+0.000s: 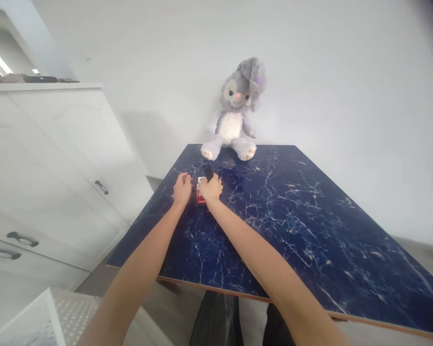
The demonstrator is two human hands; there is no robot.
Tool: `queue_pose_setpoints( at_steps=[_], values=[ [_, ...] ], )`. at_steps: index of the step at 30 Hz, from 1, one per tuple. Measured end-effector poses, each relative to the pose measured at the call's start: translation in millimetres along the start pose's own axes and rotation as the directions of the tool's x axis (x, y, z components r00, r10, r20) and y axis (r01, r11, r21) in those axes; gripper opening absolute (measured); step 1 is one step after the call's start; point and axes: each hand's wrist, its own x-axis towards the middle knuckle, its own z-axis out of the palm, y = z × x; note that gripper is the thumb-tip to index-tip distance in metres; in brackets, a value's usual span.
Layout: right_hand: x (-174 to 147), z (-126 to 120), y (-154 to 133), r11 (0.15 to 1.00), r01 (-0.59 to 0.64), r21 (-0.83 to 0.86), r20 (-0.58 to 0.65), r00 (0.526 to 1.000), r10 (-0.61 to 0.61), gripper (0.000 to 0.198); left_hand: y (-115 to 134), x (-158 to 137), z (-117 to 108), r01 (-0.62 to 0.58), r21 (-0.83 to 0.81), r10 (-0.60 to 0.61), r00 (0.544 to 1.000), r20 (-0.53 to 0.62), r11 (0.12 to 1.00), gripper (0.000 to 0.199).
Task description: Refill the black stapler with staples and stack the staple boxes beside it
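Head view shows our two hands meeting just left of the frame's centre, on the near-left part of the tabletop [310, 230]. Our right hand [211, 189] is curled over a small red-and-white box [200, 192], fingers closed around it, with a short black object [208, 172] sticking up past the knuckles; whether that piece belongs to the box or is held apart from it we cannot tell. Our left hand [182, 188] sits just beside the box, fingers bent down to the surface; whether it grips anything we cannot tell, since the fingertips are hidden.

To handle this well, we judge that the right hand should keep the box pinned flat while the left steadies its near edge, so that nothing slides on the glossy marble-patterned top.

Counting outward: two hands, one box, one black piece. At the far edge of the tabletop, above centre, sits one plush rabbit [234, 113] against the wall. On the left of the frame stands one white cabinet [57, 158] with three dark handles in view.
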Motion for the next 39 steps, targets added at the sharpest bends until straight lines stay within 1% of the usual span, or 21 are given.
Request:
queue_pose_setpoints(
  at_steps=[1, 2, 3, 4, 5, 6, 7, 8, 9, 11, 17, 19, 21, 23, 26, 27, 28, 30, 33, 36, 39],
  values=[
    [-3, 5, 0, 1.000, 0.012, 0.026, -0.013, 1.000, -0.012, 0.049, 1, 1, -3, 0.011, -0.005, -0.011, 1.000, 0.028, 1.000, 0.042],
    [-5, 8, 2, 0.998, 0.031, 0.047, -0.018, 0.999, -0.031, 0.049, 3, 2, -8, 0.004, -0.010, -0.003, 0.996, 0.093, 1.000, 0.046],
    [-4, 8, 5, 0.996, 0.061, 0.059, -0.014, 0.998, -0.060, 0.049, 5, 3, -15, -0.022, -0.012, 0.024, 0.981, 0.194, 1.000, 0.051],
    [-2, 6, 10, 0.992, 0.110, 0.061, 0.001, 0.994, -0.111, 0.049, 7, 5, -23, -0.082, -0.023, 0.085, 0.930, 0.358, 0.996, 0.060],
    [1, 2, 15, 0.983, 0.173, 0.061, 0.021, 0.984, -0.174, 0.049, 10, 6, -31, -0.167, -0.036, 0.161, 0.835, 0.526, 0.985, 0.078],
    [5, -1, 21, 0.971, 0.230, 0.062, 0.041, 0.972, -0.233, 0.048, 12, 7, -38, -0.233, -0.032, 0.198, 0.738, 0.645, 0.972, 0.099],
    [9, -5, 25, 0.959, 0.276, 0.071, 0.060, 0.958, -0.280, 0.048, 13, 8, -44, -0.278, -0.007, 0.200, 0.672, 0.713, 0.960, 0.115],
    [12, -8, 29, 0.949, 0.303, 0.083, 0.074, 0.948, -0.309, 0.047, 14, 9, -49, -0.320, 0.031, 0.190, 0.635, 0.749, 0.947, 0.125],
    [15, -11, 32, 0.946, 0.309, 0.094, 0.082, 0.945, -0.317, 0.047, 13, 10, -51, -0.350, 0.070, 0.177, 0.624, 0.761, 0.934, 0.132],
    [18, -14, 35, 0.954, 0.282, 0.101, 0.083, 0.953, -0.291, 0.046, 11, 11, -52, -0.383, 0.132, 0.160, 0.642, 0.750, 0.914, 0.133],
    [11, -18, 31, 0.949, 0.301, 0.096, 0.043, 0.951, -0.306, 0.034, 1, 16, -43, -0.380, 0.189, 0.175, 0.740, 0.650, 0.906, 0.111],
    [7, -20, 30, 0.944, 0.309, 0.115, 0.073, 0.945, -0.319, 0.031, -1, 18, -44, -0.375, 0.222, 0.165, 0.765, 0.622, 0.900, 0.105],
    [5, -21, 30, 0.932, 0.338, 0.128, 0.135, 0.925, -0.354, 0.031, -3, 21, -48, -0.351, 0.228, 0.150, 0.782, 0.604, 0.908, 0.101],
    [4, -21, 30, 0.919, 0.379, 0.110, 0.166, 0.904, -0.393, 0.033, -4, 24, -52, -0.280, 0.177, 0.114, 0.777, 0.619, 0.943, 0.100],
    [9, -20, 32, 0.898, 0.439, 0.035, 0.093, 0.893, -0.440, 0.040, 0, 25, -60, -0.117, 0.084, 0.033, 0.751, 0.660, 0.990, 0.097],
    [12, -21, 33, 0.891, 0.454, 0.016, 0.077, 0.888, -0.454, 0.045, 2, 24, -62, -0.084, 0.074, 0.013, 0.742, 0.670, 0.994, 0.097],
    [16, -21, 33, 0.888, 0.460, 0.011, 0.087, 0.884, -0.459, 0.051, 4, 23, -64, -0.076, 0.080, 0.001, 0.734, 0.679, 0.994, 0.097],
    [22, -22, 35, 0.901, 0.433, 0.029, 0.152, 0.889, -0.432, 0.061, 7, 20, -65, -0.109, 0.109, 0.002, 0.718, 0.696, 0.988, 0.101],
    [27, -24, 36, 0.946, 0.320, 0.054, 0.194, 0.926, -0.325, 0.059, 9, 17, -63, -0.137, 0.115, 0.020, 0.722, 0.691, 0.984, 0.104],
    [29, -25, 38, 0.963, 0.256, 0.079, 0.145, 0.953, -0.265, 0.054, 8, 17, -63, -0.107, 0.049, 0.044, 0.726, 0.686, 0.993, 0.098],
    [34, -29, 41, 0.967, 0.190, 0.173, 0.038, 0.979, -0.199, 0.053, 6, 18, -63, -0.100, 0.031, 0.051, 0.719, 0.693, 0.994, 0.094]
  ],
)
